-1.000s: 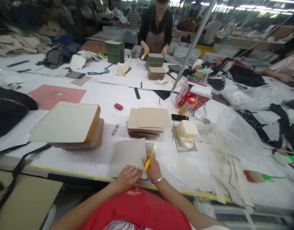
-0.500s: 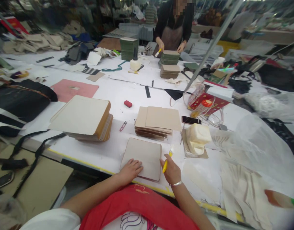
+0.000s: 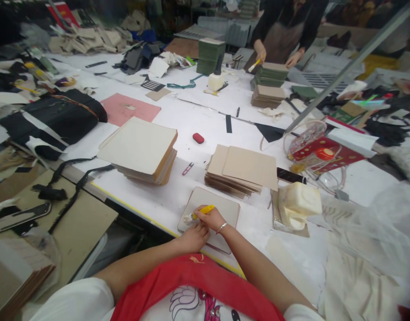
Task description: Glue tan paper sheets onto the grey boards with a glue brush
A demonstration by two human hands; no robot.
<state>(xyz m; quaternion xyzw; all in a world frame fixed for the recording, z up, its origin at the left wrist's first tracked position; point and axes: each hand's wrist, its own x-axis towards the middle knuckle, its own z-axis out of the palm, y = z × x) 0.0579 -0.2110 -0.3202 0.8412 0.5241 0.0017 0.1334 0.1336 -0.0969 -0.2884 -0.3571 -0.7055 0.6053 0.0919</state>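
Note:
In front of me a grey board (image 3: pixel 221 205) lies flat near the table's edge. My left hand (image 3: pixel 194 238) rests on its near side, fingers stretched out and partly covered by the other hand. Just above it, my right hand (image 3: pixel 211 217) grips a yellow-handled brush (image 3: pixel 205 209). The pale bristles point left, over the board's left part; whether they touch it I cannot tell. Behind the board sits a stack of beige boards (image 3: pixel 248 165), and to its left a taller stack of pale boards (image 3: pixel 141 142). A cut-open cream plastic jug (image 3: pixel 300 200) stands on a scrap at the right.
Small thread snips (image 3: pixel 188 168) and a red oval case (image 3: pixel 198 138) lie behind the board. A phone (image 3: pixel 291 175) is beside the beige stack. A slanted metal pole (image 3: pixel 345 71) rises at right. Across the table a co-worker (image 3: pixel 281 35) holds another yellow brush.
My right hand has swung the brush from the board's right edge leftward across it, beside my left hand. The view has shifted left, so things on the table appear further right.

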